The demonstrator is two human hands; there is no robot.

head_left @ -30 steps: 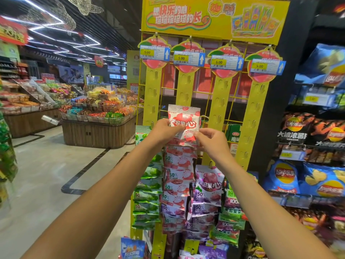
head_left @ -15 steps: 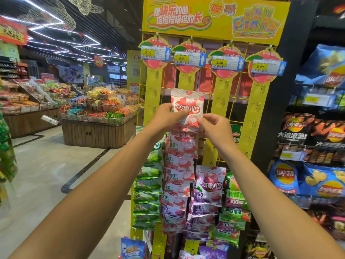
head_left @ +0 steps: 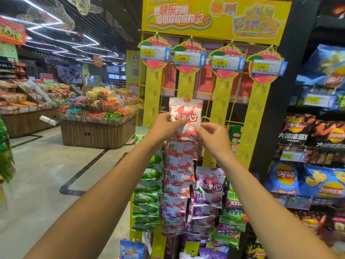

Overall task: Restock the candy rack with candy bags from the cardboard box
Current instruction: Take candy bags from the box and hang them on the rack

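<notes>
A red-and-white candy bag (head_left: 186, 114) is held up against the second yellow strip (head_left: 185, 86) of the yellow candy rack (head_left: 214, 17). My left hand (head_left: 164, 126) pinches the bag's left edge. My right hand (head_left: 211, 134) pinches its lower right corner. Its top edge lies at a hook slot on the strip. Below it hang several more red-and-white bags (head_left: 180, 165), with green bags (head_left: 149, 191) to the left and purple bags (head_left: 209, 186) to the right. The cardboard box is out of view.
Shelves of chip bags (head_left: 317, 180) stand close on the right. A wooden display island (head_left: 97, 133) with piled sweets sits to the left across open floor (head_left: 46, 174). Price tags (head_left: 189, 58) hang at the strips' tops.
Both hands have lifted the red-and-white bag higher up the second strip, from just above the hanging bags to a slot further up.
</notes>
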